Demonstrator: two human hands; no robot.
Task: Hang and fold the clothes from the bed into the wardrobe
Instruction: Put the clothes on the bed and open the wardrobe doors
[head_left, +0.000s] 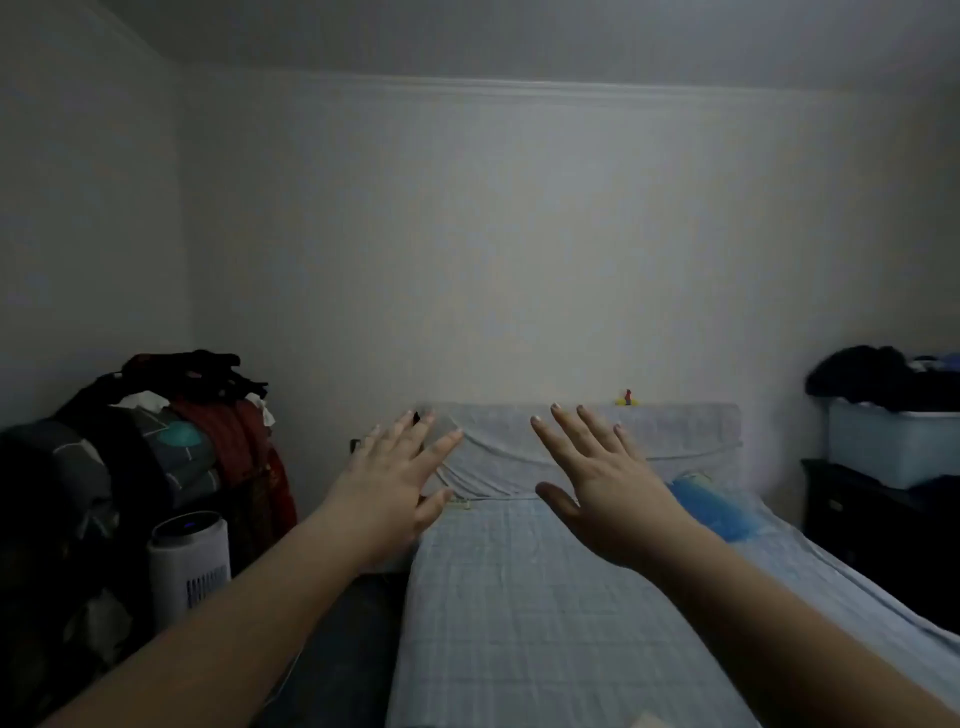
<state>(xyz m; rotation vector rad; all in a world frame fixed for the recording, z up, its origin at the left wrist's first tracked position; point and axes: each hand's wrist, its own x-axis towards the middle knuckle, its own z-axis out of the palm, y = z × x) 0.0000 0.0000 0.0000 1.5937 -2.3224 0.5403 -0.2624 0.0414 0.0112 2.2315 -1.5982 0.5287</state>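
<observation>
Left hand (387, 480) and right hand (605, 486): both raised palm-down, fingers straight and spread, nothing held. The bed (519, 597), covered in a pale checked sheet, lies below and beyond both hands. A blue item (711, 506) rests on it just right of the right hand. A pile of clothes (197, 415) sits well left of the left hand, above a white cylindrical appliance (189, 558).

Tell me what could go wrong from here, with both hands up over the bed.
Both the left hand and the right hand are open and hold nothing. The heaped clothes pile at the left looks unstable; a tug may topple it onto the white air purifier. Dim light could hide dark garments.
</observation>
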